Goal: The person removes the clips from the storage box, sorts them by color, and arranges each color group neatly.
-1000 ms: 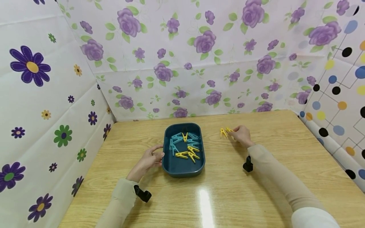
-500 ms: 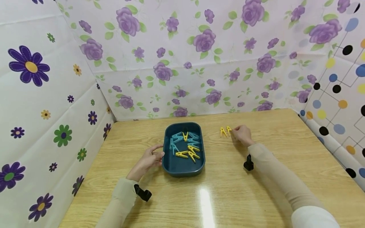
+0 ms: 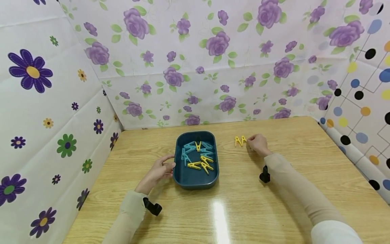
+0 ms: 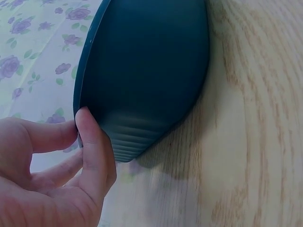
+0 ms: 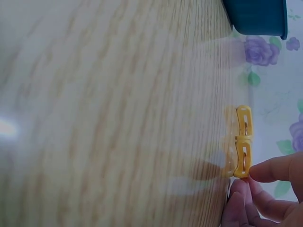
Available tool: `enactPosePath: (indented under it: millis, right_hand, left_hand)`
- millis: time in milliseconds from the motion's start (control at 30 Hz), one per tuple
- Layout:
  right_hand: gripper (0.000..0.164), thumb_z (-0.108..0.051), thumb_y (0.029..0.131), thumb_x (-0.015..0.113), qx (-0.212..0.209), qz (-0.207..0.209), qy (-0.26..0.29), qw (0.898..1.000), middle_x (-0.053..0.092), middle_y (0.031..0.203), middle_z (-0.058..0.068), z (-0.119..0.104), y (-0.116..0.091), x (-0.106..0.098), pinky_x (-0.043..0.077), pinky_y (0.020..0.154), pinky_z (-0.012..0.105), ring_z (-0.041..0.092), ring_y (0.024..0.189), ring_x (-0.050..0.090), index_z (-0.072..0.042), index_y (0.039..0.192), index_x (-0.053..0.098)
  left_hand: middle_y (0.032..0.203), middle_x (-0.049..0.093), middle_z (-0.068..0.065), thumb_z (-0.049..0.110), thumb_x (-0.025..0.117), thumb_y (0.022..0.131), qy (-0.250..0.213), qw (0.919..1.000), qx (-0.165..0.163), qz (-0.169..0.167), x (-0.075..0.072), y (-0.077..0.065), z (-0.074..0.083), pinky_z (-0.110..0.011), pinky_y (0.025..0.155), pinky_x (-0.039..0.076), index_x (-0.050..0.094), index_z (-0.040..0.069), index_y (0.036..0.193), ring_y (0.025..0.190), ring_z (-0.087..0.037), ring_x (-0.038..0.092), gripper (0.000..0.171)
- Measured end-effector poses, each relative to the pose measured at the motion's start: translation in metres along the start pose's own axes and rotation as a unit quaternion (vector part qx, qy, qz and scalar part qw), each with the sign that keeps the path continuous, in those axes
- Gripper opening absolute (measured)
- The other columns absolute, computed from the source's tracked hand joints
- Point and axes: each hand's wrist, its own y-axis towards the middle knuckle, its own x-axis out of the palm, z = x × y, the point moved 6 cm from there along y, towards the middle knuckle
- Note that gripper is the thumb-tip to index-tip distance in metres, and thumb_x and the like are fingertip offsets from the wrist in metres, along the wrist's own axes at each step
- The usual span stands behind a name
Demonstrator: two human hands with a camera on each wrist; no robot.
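My left hand [image 3: 159, 169] holds the left side of a dark teal plastic bin [image 3: 196, 186], its thumb and a finger pinching the rim in the left wrist view. Inside the bin lie several blue clothespins [image 3: 190, 148] and several yellow clothespins [image 3: 194, 165]. To the right, my right hand [image 3: 258, 144] pinches the near end of a yellow clothespin [image 5: 243, 158] at the fingertips. Another yellow clothespin [image 5: 244, 120] stands beside it, end to end in the right wrist view. Both stand legs down on the table in the head view.
The wooden table [image 3: 237, 196] runs back to a wall covering with purple roses [image 3: 219, 44]. Patterned sheets with flowers [image 3: 67, 145] and coloured dots [image 3: 362, 112] bound the left and right sides. A light reflection shines near the front.
My right hand has turned its yellow clothespin from a slant to legs down and nudged it left against the other one. The left hand and bin have stayed put.
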Motion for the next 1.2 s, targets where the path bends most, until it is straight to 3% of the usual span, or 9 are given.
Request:
enactPosePath:
  millis: [267, 433, 800, 1033, 1200]
  right_hand:
    - [0.033, -0.016, 0.096, 0.046, 0.005, 0.007, 0.003, 1.000, 0.067, 0.096, 0.022, 0.001, -0.001, 0.000, 0.045, 0.053, 0.026, 0.021, 0.067, 0.060, 0.007, 0.113, 0.063]
    - [0.034, -0.018, 0.097, 0.044, -0.012, 0.019, -0.001, 1.000, 0.063, 0.104, 0.022, -0.008, 0.001, -0.002, 0.044, 0.058, 0.025, 0.020, 0.073, 0.056, 0.005, 0.115, 0.061]
    - [0.033, -0.020, 0.097, 0.047, -0.056, 0.005, 0.008, 0.998, 0.065, 0.106, 0.021, -0.051, -0.005, 0.005, 0.044, 0.062, 0.025, 0.019, 0.075, 0.055, 0.002, 0.116, 0.064]
    - [0.031, -0.018, 0.097, 0.048, -0.077, -0.007, 0.041, 0.996, 0.066, 0.105, 0.024, -0.077, -0.013, 0.012, 0.047, 0.060, 0.020, 0.035, 0.091, 0.066, 0.002, 0.115, 0.064]
    - [0.031, -0.018, 0.099, 0.046, -0.093, -0.026, 0.041, 0.995, 0.065, 0.107, 0.022, -0.096, -0.018, 0.018, 0.052, 0.065, 0.023, 0.035, 0.095, 0.065, 0.001, 0.116, 0.063]
  left_hand:
    - [0.083, 0.065, -0.003, 0.014, 0.051, 0.101, 0.003, 1.0000, 0.001, 0.000, -0.001, 0.000, -0.001, -0.027, 0.066, 0.052, 0.036, 0.010, 0.148, 0.068, -0.009, 0.059, 0.050]
    - [0.083, 0.066, -0.001, 0.014, 0.052, 0.101, 0.002, 1.0000, 0.000, 0.000, -0.002, 0.001, -0.002, -0.026, 0.066, 0.052, 0.036, 0.011, 0.148, 0.069, -0.009, 0.060, 0.050]
    - [0.080, 0.064, 0.001, 0.013, 0.051, 0.101, -0.006, 1.0000, 0.001, -0.003, -0.001, 0.002, -0.004, -0.025, 0.064, 0.052, 0.034, 0.011, 0.149, 0.067, -0.009, 0.058, 0.051]
    - [0.082, 0.065, 0.001, 0.012, 0.051, 0.101, -0.005, 1.0000, 0.001, 0.003, -0.002, 0.002, -0.002, -0.027, 0.066, 0.053, 0.035, 0.010, 0.148, 0.068, -0.009, 0.060, 0.050]
    - [0.079, 0.065, 0.002, 0.012, 0.051, 0.101, -0.005, 1.0000, 0.003, -0.003, -0.002, 0.001, -0.002, -0.027, 0.067, 0.053, 0.033, 0.009, 0.150, 0.067, -0.008, 0.060, 0.052]
